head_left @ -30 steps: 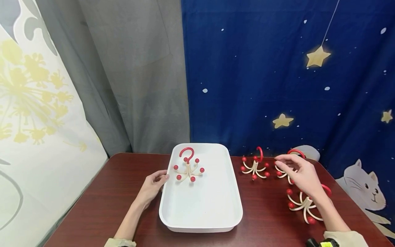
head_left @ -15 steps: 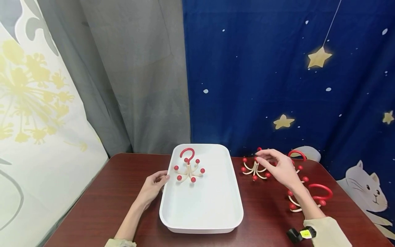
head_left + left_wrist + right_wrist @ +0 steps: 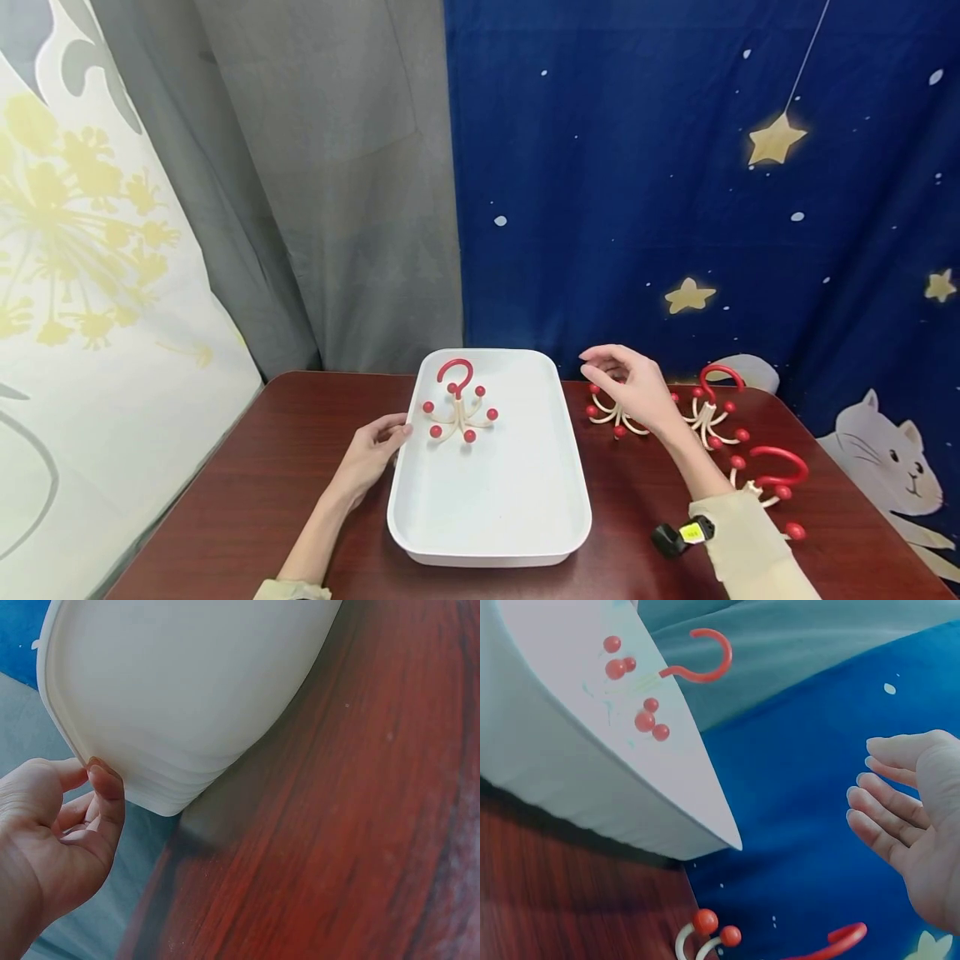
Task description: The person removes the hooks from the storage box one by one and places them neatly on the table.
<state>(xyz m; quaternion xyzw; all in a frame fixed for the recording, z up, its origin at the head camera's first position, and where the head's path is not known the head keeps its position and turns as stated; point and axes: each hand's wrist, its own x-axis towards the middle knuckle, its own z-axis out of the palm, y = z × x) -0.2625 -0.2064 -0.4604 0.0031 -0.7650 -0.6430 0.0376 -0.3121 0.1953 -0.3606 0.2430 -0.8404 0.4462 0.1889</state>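
My left hand [image 3: 372, 454] pinches the left rim of a white tray [image 3: 495, 508] between thumb and finger; the left wrist view shows this hand [image 3: 71, 832] at the tray's edge. In the tray stands a hook hanger [image 3: 458, 408] with a red hook and several cream curved arms ending in red balls. My right hand [image 3: 633, 383] hovers to the right of the tray, fingers bent loosely and nothing held. It partly covers a second such hanger [image 3: 615, 410] on the table. The right wrist view shows that hand [image 3: 907, 810] apart from any object.
Two more red-hooked hangers, one at the back right [image 3: 707, 417] and one nearer [image 3: 776, 479] partly behind the right sleeve, stand on the dark red wooden table [image 3: 300, 475]. Grey and blue curtains [image 3: 585, 208] hang behind the table's back edge.
My right hand has moved left, from over the back-right hanger past the second one, toward the tray. My left hand, the tray and the hangers have stayed in place.
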